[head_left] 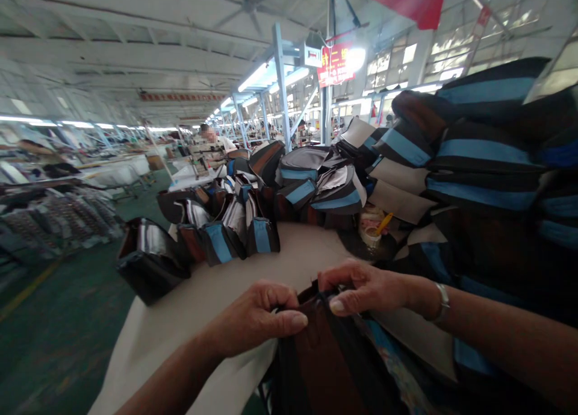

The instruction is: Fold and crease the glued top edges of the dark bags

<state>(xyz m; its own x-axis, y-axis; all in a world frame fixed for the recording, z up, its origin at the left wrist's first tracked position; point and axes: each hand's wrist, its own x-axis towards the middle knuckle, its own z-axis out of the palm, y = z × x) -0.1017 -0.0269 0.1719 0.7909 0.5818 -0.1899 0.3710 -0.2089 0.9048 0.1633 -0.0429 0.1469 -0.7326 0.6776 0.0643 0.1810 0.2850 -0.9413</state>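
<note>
A brown and black bag (325,361) hangs in front of me at the near edge of the table, its lower part running out of the picture. My left hand (266,312) pinches its top edge on the left, thumb on the near face and fingers folded behind. On the right, my right hand (356,285) grips the same edge between thumb and curled fingers. A short gap separates the two hands, with the dark rim of the bag showing between them. The fingertips behind the rim are hidden.
The pale tabletop (235,300) carries a row of dark bags with blue strips (219,243). A black bag (153,258) stands at its left edge. To the right rises a tall pile of bag pieces (483,144). A small pot (371,237) with a yellow-handled brush (383,224) sits beside it.
</note>
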